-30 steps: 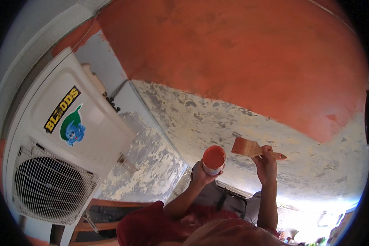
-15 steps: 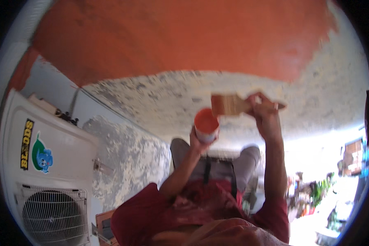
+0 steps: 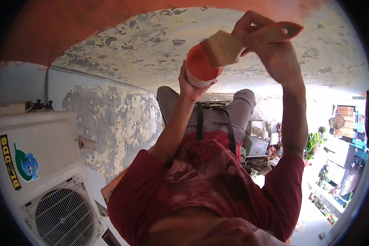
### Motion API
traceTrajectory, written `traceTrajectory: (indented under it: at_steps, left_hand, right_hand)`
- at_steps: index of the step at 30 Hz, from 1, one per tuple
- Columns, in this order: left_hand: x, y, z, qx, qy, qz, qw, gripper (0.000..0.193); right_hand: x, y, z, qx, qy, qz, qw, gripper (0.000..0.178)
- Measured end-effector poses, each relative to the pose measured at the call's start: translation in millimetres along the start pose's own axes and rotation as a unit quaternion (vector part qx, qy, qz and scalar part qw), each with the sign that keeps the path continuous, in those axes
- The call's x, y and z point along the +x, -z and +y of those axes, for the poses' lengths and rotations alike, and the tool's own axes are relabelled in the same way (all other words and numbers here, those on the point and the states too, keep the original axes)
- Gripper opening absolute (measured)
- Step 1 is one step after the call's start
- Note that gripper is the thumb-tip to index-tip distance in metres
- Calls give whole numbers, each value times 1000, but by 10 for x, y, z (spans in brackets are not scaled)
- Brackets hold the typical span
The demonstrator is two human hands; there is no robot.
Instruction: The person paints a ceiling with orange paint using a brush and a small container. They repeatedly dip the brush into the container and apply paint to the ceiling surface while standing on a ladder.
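My left hand [image 3: 189,84] is wrapped round a small white paint tub [image 3: 201,82], tilted so that orange-red paint [image 3: 199,61] shows inside it. Above and to the right, my right hand [image 3: 266,45] grips a wide paintbrush [image 3: 229,48] by its wooden handle. The brush's bristle end lies over the tub's right rim, its orange-stained tips at the opening. Whether the tips touch the paint inside, I cannot tell. In front is a wall with bare, flaking plaster [image 3: 151,45] under an orange-painted area [image 3: 82,20].
A white air-conditioner outdoor unit [image 3: 41,164] with a fan grille stands at the left. Behind it is a peeling grey-white side wall [image 3: 115,123]. At the right, green plants [image 3: 314,141] and assorted household clutter [image 3: 260,143] sit in bright light.
The tub and brush have shifted up in view. The brush has turned from level beside the tub to slanting, its bristles at the tub's mouth. More bare plaster shows.
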State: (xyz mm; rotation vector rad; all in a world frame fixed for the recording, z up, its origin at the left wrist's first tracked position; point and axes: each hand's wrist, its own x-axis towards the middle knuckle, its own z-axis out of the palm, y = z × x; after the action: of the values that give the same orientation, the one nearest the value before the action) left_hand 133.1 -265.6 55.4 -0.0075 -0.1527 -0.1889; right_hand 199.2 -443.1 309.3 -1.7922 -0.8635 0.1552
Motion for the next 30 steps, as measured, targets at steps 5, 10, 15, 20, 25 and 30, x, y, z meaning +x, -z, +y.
traceTrajectory:
  at_steps: [5, 10, 15, 20, 25, 30]
  left_hand:
    - [17, -244, -156, 95, -58, 168, 979, 61]
    - [-22, -120, -172, 114, -81, 150, 979, 63]
    - [-64, 41, -115, 87, -78, 140, 983, 67]
    - [-115, 121, -126, 99, -81, 156, 979, 68]
    - [-101, -4, -150, 45, -92, 213, 972, 68]
    - [-118, 101, -102, 97, -80, 170, 977, 67]
  right_hand:
    - [9, -264, 162, -63, -85, -31, 994, 12]
    - [17, -374, 240, -104, -89, -26, 990, 14]
    - [-10, -433, 275, -194, -52, -48, 978, 15]
    - [-11, -427, 218, -151, -64, -15, 986, 11]
    - [-40, -624, 325, -192, -61, -41, 979, 14]
    - [-41, -574, 328, -139, -98, -21, 985, 16]
